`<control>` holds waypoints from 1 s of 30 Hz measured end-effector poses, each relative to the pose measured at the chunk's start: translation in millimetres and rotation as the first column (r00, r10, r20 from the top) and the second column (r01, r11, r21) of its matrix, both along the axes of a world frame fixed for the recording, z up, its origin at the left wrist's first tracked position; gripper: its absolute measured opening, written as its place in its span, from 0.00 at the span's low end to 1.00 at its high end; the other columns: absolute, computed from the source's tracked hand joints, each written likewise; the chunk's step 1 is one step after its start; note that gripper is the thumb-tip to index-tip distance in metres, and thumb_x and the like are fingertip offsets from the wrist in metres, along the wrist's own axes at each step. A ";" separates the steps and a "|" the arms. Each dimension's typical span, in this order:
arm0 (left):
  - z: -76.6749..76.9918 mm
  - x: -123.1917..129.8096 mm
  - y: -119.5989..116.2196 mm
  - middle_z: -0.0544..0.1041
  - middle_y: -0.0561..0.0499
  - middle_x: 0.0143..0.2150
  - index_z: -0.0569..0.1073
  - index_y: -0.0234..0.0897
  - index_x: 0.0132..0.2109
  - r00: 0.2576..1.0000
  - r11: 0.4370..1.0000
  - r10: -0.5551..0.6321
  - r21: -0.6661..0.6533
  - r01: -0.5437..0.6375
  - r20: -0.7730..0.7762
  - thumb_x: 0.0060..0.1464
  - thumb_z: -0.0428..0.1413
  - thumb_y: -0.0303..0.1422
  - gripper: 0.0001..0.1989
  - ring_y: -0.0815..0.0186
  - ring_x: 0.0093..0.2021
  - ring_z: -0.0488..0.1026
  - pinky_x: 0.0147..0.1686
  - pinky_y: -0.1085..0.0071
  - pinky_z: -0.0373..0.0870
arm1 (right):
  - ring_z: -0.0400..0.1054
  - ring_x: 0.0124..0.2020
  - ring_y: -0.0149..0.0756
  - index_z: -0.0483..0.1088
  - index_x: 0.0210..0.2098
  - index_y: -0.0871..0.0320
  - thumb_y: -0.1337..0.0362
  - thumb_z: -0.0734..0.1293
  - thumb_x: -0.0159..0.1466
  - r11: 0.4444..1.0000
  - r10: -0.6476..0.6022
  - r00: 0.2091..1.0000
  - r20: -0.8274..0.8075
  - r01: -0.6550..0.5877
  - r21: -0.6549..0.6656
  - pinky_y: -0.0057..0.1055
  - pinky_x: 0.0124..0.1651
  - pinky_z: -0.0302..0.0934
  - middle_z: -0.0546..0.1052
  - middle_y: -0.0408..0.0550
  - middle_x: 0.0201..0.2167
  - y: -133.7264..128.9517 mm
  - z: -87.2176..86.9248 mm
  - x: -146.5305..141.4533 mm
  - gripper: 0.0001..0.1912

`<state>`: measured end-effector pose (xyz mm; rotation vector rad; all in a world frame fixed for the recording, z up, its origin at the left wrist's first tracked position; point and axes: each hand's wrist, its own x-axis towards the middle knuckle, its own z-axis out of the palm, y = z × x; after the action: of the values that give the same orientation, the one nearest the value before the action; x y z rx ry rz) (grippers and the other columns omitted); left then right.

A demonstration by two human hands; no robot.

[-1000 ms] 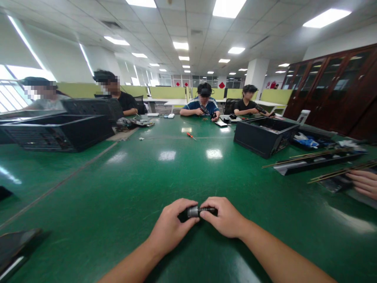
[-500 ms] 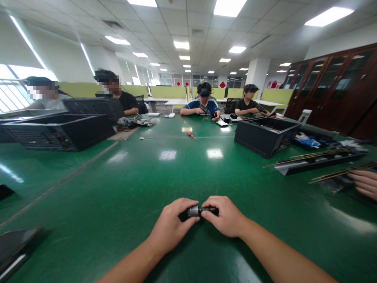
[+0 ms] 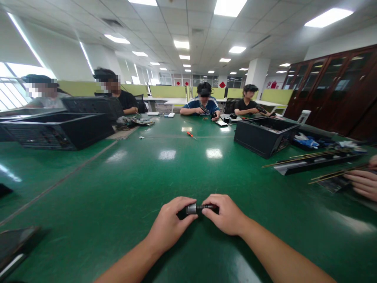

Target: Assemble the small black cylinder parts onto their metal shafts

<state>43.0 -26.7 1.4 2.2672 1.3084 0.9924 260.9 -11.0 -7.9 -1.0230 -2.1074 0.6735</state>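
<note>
Low in the head view, my left hand grips a short cylinder with a silver-grey band, thumb below and fingers above. The cylinder's left end is hidden in the palm. To its right, my right hand pinches a dark ribbed rod between thumb and fingers. Both pieces lie level and in line, held just over the green table. Whether the rod enters the cylinder or only meets its end, I cannot tell.
An orange screwdriver lies mid-table. Black computer cases stand at left and right. Thin brass-coloured rods rest over a metal channel at right, near a co-worker's hand. Several people sit around the table.
My left hand has shifted slightly left with the cylinder, and the gap between my hands is a little wider. The co-worker's hand at right has come further into view.
</note>
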 end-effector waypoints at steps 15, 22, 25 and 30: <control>1.2 -4.9 3.0 0.80 0.50 0.45 0.76 0.43 0.49 0.999 0.999 0.043 -0.011 -0.043 -0.006 0.52 0.62 0.32 0.15 0.61 0.46 0.77 0.49 0.63 0.73 | 0.68 0.32 0.32 0.76 0.37 0.56 0.66 0.67 0.63 0.999 -0.047 0.999 0.016 0.047 0.002 0.28 0.37 0.58 0.76 0.43 0.31 2.7 1.8 2.9 0.05; 0.9 -7.3 6.4 0.80 0.51 0.45 0.76 0.44 0.49 0.997 0.998 0.065 -0.012 -0.065 -0.033 0.52 0.61 0.32 0.15 0.61 0.46 0.77 0.49 0.64 0.73 | 0.68 0.32 0.32 0.76 0.37 0.57 0.65 0.67 0.63 0.997 -0.075 0.996 0.042 0.076 -0.013 0.28 0.37 0.58 0.77 0.44 0.31 4.5 2.7 3.7 0.06; -0.1 -8.2 6.5 0.80 0.51 0.46 0.76 0.44 0.49 0.997 0.998 0.062 -0.015 -0.063 -0.035 0.52 0.61 0.32 0.15 0.62 0.46 0.77 0.50 0.64 0.72 | 0.68 0.32 0.32 0.76 0.37 0.57 0.65 0.67 0.63 0.997 -0.077 0.996 0.049 0.078 -0.012 0.28 0.36 0.58 0.76 0.44 0.30 4.4 2.1 3.7 0.06; -2.2 -10.6 7.8 0.80 0.51 0.46 0.75 0.44 0.49 0.997 0.998 0.063 -0.016 -0.064 -0.035 0.52 0.61 0.31 0.15 0.62 0.47 0.76 0.51 0.63 0.72 | 0.67 0.31 0.32 0.76 0.36 0.57 0.65 0.67 0.62 0.996 -0.086 0.995 0.045 0.086 -0.009 0.27 0.36 0.57 0.76 0.43 0.29 4.3 1.3 4.6 0.06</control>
<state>32.4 -18.8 -0.8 2.2525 1.4055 0.9634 265.5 -6.7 -6.7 -1.1379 -2.0868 0.6259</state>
